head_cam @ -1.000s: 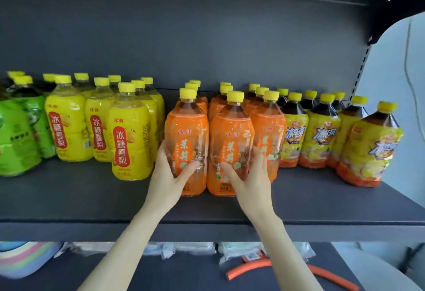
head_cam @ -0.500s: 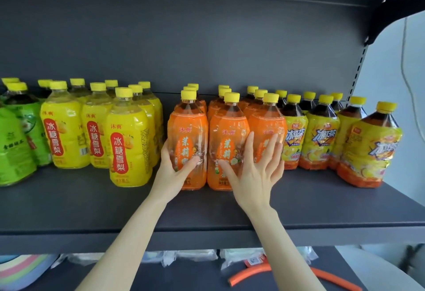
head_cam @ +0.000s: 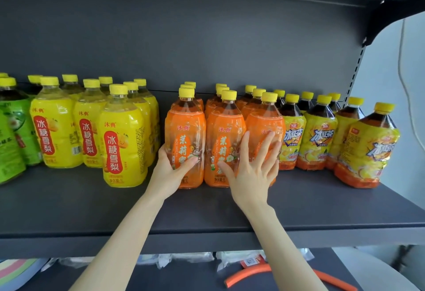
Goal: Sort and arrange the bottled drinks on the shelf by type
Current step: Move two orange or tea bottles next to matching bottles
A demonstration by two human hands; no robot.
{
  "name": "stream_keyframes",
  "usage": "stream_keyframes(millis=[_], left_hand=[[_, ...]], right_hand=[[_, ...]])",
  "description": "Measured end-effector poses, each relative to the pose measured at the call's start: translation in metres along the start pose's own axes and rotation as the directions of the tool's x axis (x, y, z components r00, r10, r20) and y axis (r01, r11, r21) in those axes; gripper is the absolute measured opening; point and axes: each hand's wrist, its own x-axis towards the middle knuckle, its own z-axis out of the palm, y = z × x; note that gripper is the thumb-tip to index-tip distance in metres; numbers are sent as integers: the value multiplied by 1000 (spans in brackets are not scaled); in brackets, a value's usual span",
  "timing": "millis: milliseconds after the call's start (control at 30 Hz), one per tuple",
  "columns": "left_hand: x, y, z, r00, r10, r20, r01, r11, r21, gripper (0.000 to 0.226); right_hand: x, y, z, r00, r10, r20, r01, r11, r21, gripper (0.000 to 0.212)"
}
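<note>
Green bottles (head_cam: 11, 139) cut off at left edge.

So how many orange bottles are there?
9 orange bottles, in three lines running front to back, three in each: left line, middle line and right line. The back ones are mostly hidden, so more could be behind.

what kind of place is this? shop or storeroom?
Probably a shop or a mock-up of one: dark metal retail shelf with a slotted upright, and bottled drinks faced in rows by type, like the orange-label bottles.
</note>
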Motion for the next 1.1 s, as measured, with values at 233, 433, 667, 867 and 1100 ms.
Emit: stream_keyframes(millis=[233, 433, 667, 867, 1100], left_hand=[[2, 5, 0, 998, -45, -54, 42, 997, -59, 91], [9, 6, 7, 996, -7, -86, 8, 1000, 9, 110], [13, 6, 6, 994, -9, -110, 10, 1000, 1, 104], [15, 11, 2, 993, -33, -112, 34, 999, 9, 103], [14, 9, 3, 993, -33, -112, 36, 999, 26, 106]], right_hand=[[9, 18, -20, 983, 141, 119, -175, 916, 361, 125], [22, 27, -24, 949, 194, 247, -295, 817, 495, 142], [21, 23, -24, 949, 228, 218, -302, 859, 414, 141], [22, 24, -23, 949, 236, 208, -301, 873, 384, 140], [21, 22, -27, 946, 236, 223, -303, 887, 349, 139]])
